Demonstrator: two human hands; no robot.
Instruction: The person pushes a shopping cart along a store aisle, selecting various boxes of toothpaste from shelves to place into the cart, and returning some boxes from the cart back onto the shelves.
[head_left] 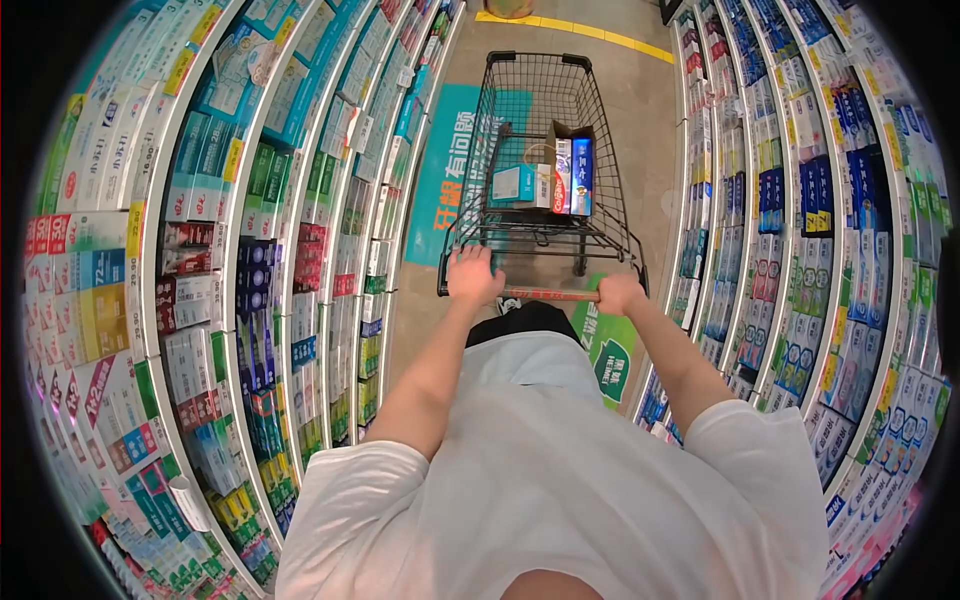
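between two walls of boxed toothpaste and brushes, a shopping cart [577, 60] stands directly ahead of a person in a white shirt [600, 470], its length lined up with the aisle — likely because the left shelves [215, 270] and right shelves [800, 230] leave little room to turn it.

the right hand [622, 294] is curled tight about the right end of the handle [550, 295], fingers wrapped and thumb side turned inward. the left hand [476, 276] lies palm down at the left end, fingers spread forward and apart over the cart's near left corner, more leaning than clamped. set at opposite ends of the bar, the hands appear to share the steering evenly, the firmer right perhaps keeping it straight.

inside, goods are gathered toward the cart's near edge, within sight over the handle. a brown carton [572, 131], open at the top, seems to keep a blue box [581, 175] and a red-and-white box [560, 190] upright side by side; whether both sit fully inside cannot be told. a teal box [513, 184] lies lower, nearer the left edge of the cart, perhaps laid down for stability.

underfoot, a teal floor sticker [428, 225] runs along the cart's left side, while a green floor sticker [608, 350] shows beside the person, just below the right hand.
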